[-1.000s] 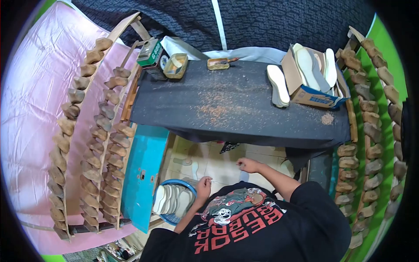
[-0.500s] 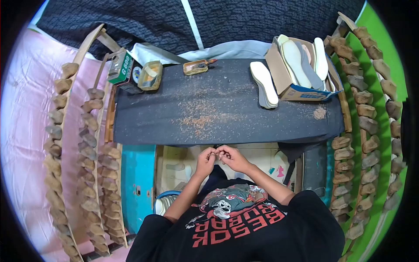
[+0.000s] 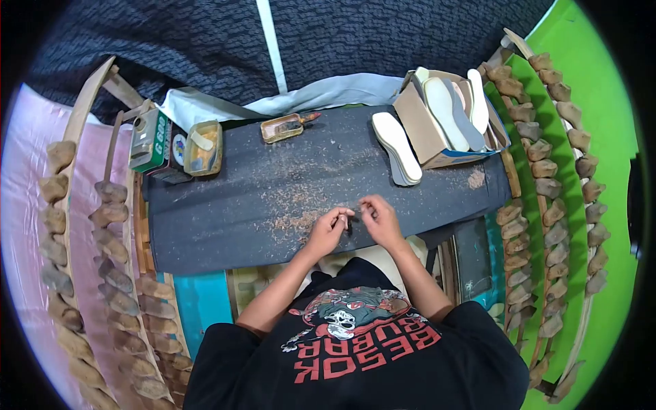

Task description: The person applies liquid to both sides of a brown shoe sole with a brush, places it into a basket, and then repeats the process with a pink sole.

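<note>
Both hands meet at the near edge of the worktop [image 3: 225,219], over the dusty dark cover. Left hand [image 3: 326,229] and right hand [image 3: 380,220] sit close together, fingers narrowed to a pinch around a small dark object [image 3: 348,221] held between them, too small to identify. Brown shavings [image 3: 294,208] lie scattered just beside the hands. At the far right corner, a stack of insoles [image 3: 396,147] rests against an open cardboard box [image 3: 418,126]. Tins [image 3: 203,147] stand at the far left corner.
</note>
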The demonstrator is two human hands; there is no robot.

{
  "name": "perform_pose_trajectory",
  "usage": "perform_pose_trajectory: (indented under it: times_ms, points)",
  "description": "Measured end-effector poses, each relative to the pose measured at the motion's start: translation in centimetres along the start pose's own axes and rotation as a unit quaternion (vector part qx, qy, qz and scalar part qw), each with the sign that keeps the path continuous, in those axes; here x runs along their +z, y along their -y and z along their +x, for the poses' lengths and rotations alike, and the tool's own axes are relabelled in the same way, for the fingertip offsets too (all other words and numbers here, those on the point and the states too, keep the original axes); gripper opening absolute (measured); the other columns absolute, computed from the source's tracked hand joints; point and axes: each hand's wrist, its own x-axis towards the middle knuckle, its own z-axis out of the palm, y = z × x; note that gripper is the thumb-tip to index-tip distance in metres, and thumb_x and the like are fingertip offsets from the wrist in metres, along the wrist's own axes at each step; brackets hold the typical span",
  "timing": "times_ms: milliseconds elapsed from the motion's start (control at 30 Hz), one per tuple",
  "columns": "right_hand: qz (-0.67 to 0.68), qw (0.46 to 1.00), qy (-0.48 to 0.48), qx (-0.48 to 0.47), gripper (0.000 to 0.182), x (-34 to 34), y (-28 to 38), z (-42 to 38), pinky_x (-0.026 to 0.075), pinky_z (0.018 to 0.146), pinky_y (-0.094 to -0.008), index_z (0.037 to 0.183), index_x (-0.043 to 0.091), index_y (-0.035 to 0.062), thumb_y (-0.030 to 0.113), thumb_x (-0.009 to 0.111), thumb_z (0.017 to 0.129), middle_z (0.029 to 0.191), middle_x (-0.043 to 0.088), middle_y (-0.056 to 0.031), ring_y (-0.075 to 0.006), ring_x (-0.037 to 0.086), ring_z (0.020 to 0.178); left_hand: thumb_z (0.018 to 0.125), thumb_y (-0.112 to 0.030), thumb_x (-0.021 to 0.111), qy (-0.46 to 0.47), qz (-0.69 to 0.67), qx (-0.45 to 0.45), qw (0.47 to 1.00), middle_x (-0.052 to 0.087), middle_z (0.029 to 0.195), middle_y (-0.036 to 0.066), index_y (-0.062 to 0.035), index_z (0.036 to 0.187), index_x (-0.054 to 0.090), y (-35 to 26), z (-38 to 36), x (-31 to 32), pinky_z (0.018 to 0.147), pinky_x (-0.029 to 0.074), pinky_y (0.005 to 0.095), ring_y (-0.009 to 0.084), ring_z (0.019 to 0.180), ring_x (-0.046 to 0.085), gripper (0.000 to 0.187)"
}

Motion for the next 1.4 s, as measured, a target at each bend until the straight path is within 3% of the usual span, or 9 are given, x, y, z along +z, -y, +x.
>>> perform_pose_trajectory:
  times_ms: [167,233,600,700,867,1067,1167,1333,1400]
  points:
    - [-0.199,0.968,-0.149,0.022,0.03,-4.4,-4.4,2.4,0.048,0.088,-0.0397,0.114,0.062,0.0024,0.008,0.069,0.086,0.115,0.062,-0.014,-0.0307,0.059,0.105,0.098,-0.006,0.053,0.069,0.06,0.048,0.995,0.061,0.108,0.003,-0.0008,0.144,0.05,-0.8,6.1,1.6,0.082,0.047,0.0251,0.0093,0.087,0.054,0.047]
    - [-0.25,0.95,-0.175,0.07,0.049,-6.1,-4.9,3.8,0.04,0.103,-0.0485,0.125,0.056,0.0022,0.012,0.075,0.082,0.131,0.055,-0.0189,-0.0423,0.049,0.12,0.098,-0.007,0.054,0.078,0.062,0.073,0.992,0.061,0.113,0.005,0.0005,0.147,0.047,-0.5,9.4,3.2,0.085,0.047,0.0264,0.0112,0.089,0.054,0.05]
    - [-0.139,0.968,-0.161,0.134,0.044,-8.9,-9.3,6.6,0.044,0.098,-0.0465,0.116,0.059,0.0016,0.007,0.08,0.077,0.117,0.055,-0.0197,-0.04,0.054,0.113,0.094,-0.013,0.062,0.079,0.115,0.019,0.99,0.052,0.139,0.011,0.0011,0.153,0.038,0.4,20.4,8.9,0.096,0.045,0.0311,0.0168,0.101,0.053,0.065]
    - [-0.138,0.972,-0.167,0.09,0.04,-9.6,-8.7,6.6,0.05,0.088,-0.0417,0.11,0.06,0.0004,0.004,0.079,0.076,0.113,0.055,-0.0179,-0.0358,0.058,0.104,0.096,-0.014,0.059,0.085,0.081,0.002,0.993,0.051,0.143,0.01,-0.0012,0.151,0.041,-0.4,20.1,8.5,0.1,0.043,0.0312,0.018,0.106,0.053,0.06]
    - [0.096,0.963,-0.222,0.123,0.031,-10.7,-9.1,7.0,0.05,0.065,-0.026,0.1,0.06,-0.0003,-0.003,0.079,0.075,0.108,0.055,-0.0089,-0.0142,0.059,0.082,0.102,-0.03,0.049,0.009,-0.063,-0.019,0.998,0.057,0.138,0.01,-0.0047,0.147,0.046,-0.8,20.6,8.5,0.101,0.041,0.0378,0.0206,0.113,0.054,0.052]
    - [0.378,0.906,-0.147,0.122,0.018,-9.5,-7.5,7.0,0.054,0.057,-0.0253,0.103,0.053,0.0011,0.003,0.069,0.094,0.087,0.064,-0.0094,-0.0118,0.064,0.07,0.105,-0.059,0.038,0.012,-0.315,-0.074,0.946,0.056,0.144,0.011,-0.0096,0.151,0.035,-2.5,21.8,8.5,0.107,0.039,0.0445,0.0222,0.124,0.054,0.067]
    - [0.398,0.9,-0.06,0.171,0.016,-8.6,-6.9,7.1,0.054,0.051,-0.0272,0.099,0.054,-0.0005,0.015,0.059,0.103,0.067,0.065,-0.0089,-0.0144,0.064,0.054,0.104,-0.046,0.05,-0.031,-0.387,-0.048,0.92,0.057,0.141,0.013,-0.0099,0.147,0.037,-4.6,21.5,8.1,0.1,0.051,0.0421,0.0246,0.114,0.064,0.058]
    - [0.423,0.875,0.078,0.223,0.022,-6.8,-7.6,7.5,0.052,0.051,-0.0258,0.096,0.059,0.0006,0.021,0.058,0.104,0.069,0.064,-0.0048,-0.0107,0.062,0.055,0.103,-0.028,0.054,-0.118,-0.374,-0.045,0.919,0.059,0.129,0.013,-0.0105,0.14,0.039,-5.0,20.7,5.7,0.088,0.058,0.0401,0.0285,0.108,0.069,0.043]
    - [0.283,0.922,0.155,0.214,0.022,-5.6,-8.4,7.5,0.047,0.052,-0.0251,0.097,0.062,0.001,0.022,0.06,0.103,0.068,0.061,-0.0011,-0.0084,0.06,0.057,0.103,-0.026,0.052,-0.127,-0.35,-0.048,0.927,0.058,0.129,0.015,-0.0102,0.141,0.036,-4.7,19.9,4.5,0.084,0.06,0.0412,0.0315,0.105,0.07,0.043]
